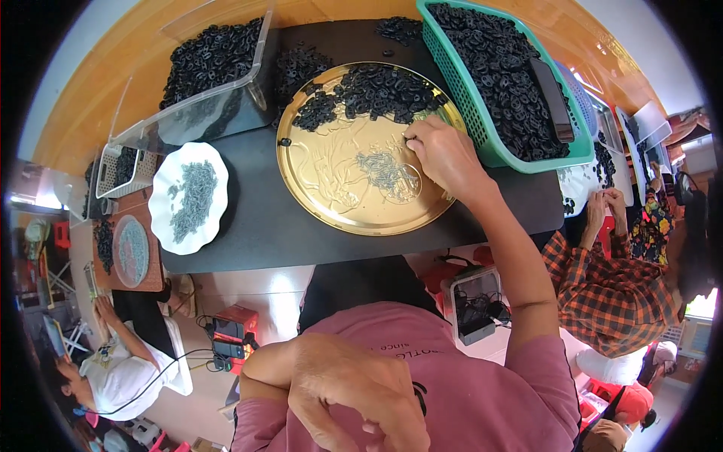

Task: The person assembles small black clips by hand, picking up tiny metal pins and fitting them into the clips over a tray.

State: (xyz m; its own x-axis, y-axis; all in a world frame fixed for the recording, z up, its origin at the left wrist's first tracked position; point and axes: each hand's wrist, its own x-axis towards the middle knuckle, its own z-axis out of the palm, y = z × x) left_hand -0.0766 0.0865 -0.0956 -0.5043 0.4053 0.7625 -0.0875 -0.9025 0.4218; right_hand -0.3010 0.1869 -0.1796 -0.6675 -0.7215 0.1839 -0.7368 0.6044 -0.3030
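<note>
On the round gold tray [316, 173] my right hand [444, 154] is closed in a pinch. A small dark bit shows at its fingertips, apparently one of the black plastic pieces. A heap of these small black oval pieces [384, 90] with holes lies along the tray's far side. Nearer the tray's middle, beside my right hand, is a loose pile of thin silvery metal pins [385, 172]. My left hand [354, 384] is raised in front of my chest, close to the camera, its fingers curled. What they hold, if anything, is hidden.
A green basket [489, 139] of black pieces stands right of the tray, with a dark block on it. Left are a clear bin [218, 113] of black pieces and a white scalloped plate [162, 200] of metal pins. People work at both sides.
</note>
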